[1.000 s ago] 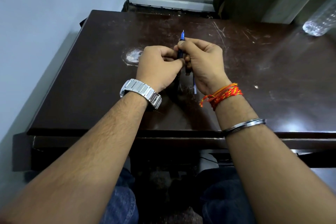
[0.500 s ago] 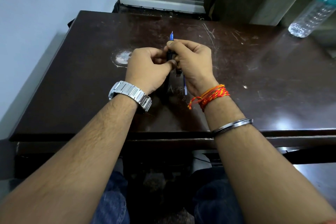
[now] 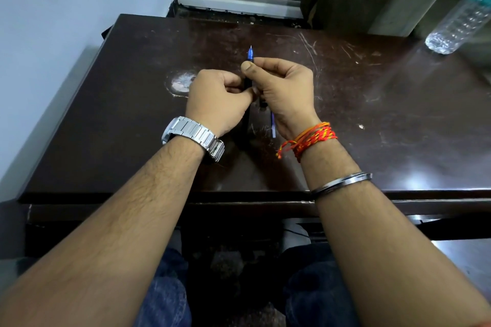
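Note:
A pen [image 3: 250, 54] with a blue tip and a dark barrel stands nearly upright between my two hands, tip pointing away from me, above the dark brown table [image 3: 372, 114]. My right hand [image 3: 284, 90] pinches it near the tip with thumb and fingers. My left hand [image 3: 218, 99], wearing a metal watch, grips the dark barrel lower down with curled fingers. A thin blue part [image 3: 273, 125], perhaps the refill, shows beneath my right palm; what holds it is hidden.
A clear plastic water bottle [image 3: 457, 21] lies at the table's far right. A worn pale patch [image 3: 182, 82] marks the tabletop left of my hands. A white wall runs along the left; a window frame stands behind the table.
Both hands keep their hold on the pen and stay together. The view shifted a little, bringing more of the bottle into sight at the right.

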Demonstrator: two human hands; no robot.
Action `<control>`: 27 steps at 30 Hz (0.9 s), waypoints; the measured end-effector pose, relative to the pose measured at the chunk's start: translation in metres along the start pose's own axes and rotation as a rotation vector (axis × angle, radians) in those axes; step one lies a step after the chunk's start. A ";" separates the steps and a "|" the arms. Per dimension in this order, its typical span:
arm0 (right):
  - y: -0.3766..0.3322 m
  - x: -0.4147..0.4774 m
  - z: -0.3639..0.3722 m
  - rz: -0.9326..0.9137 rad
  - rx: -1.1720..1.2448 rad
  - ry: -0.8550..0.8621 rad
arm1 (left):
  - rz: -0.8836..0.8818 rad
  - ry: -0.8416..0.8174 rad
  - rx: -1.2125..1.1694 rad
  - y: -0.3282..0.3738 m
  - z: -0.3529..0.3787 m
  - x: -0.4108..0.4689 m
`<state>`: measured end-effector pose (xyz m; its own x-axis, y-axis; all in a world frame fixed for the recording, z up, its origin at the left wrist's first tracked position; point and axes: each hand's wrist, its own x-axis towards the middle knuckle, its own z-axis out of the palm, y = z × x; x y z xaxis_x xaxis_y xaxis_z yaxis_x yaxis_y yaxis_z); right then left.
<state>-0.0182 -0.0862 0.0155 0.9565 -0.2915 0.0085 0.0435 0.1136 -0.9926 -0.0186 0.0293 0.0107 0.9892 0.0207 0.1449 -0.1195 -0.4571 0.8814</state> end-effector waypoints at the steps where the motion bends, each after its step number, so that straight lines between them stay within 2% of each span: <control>1: 0.000 0.000 0.000 -0.005 -0.025 0.020 | -0.005 0.007 0.011 -0.001 0.000 0.000; 7: 0.002 0.007 -0.016 -0.090 -0.511 0.235 | -0.068 0.035 -0.022 -0.006 -0.001 0.005; 16: 0.000 0.018 -0.040 -0.023 -0.681 0.347 | -0.121 0.003 0.000 -0.010 -0.001 0.008; 18: -0.001 0.017 -0.040 -0.032 -0.712 0.327 | -0.123 -0.003 0.006 -0.010 -0.001 0.007; 23: 0.004 0.009 -0.023 -0.130 -0.914 0.130 | -0.129 -0.013 0.035 -0.009 0.000 0.006; 27: 0.011 0.007 -0.012 -0.087 -1.031 0.017 | -0.115 -0.038 0.065 -0.009 0.001 0.004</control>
<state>-0.0144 -0.0985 0.0035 0.9575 -0.2737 0.0914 -0.1633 -0.7750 -0.6105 -0.0132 0.0331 0.0026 0.9987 0.0431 0.0264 -0.0007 -0.5106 0.8598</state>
